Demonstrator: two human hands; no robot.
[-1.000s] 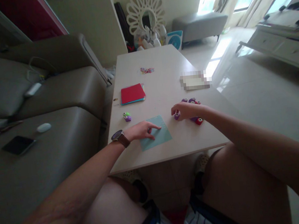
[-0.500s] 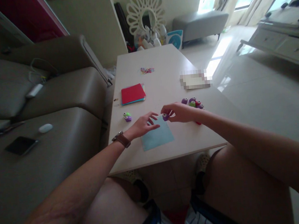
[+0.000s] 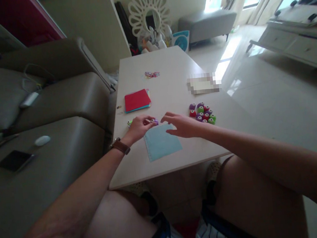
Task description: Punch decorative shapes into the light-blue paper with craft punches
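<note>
My left hand (image 3: 141, 127) has its fingers closed around a small purple toy with a round white eye (image 3: 154, 122), above the far left edge of a light blue sheet (image 3: 163, 144). My right hand (image 3: 181, 124) holds nothing; its fingers are apart over the sheet's far right part. Partly hidden behind my left hand is a green toy (image 3: 129, 123) on the table. To the right of my right hand lies a cluster of purple, red and green eyed toys (image 3: 204, 114).
A red sheet (image 3: 137, 100) tops a stack on the table's left side. Small colourful bits (image 3: 151, 74) lie farther back. A blurred pale object (image 3: 203, 84) is near the right edge. The white table (image 3: 172, 84) stands beside a grey sofa (image 3: 66, 145).
The purple toy has passed from my right hand to my left. My left hand has moved a little left with it, and my right hand has opened. The view has shifted slightly.
</note>
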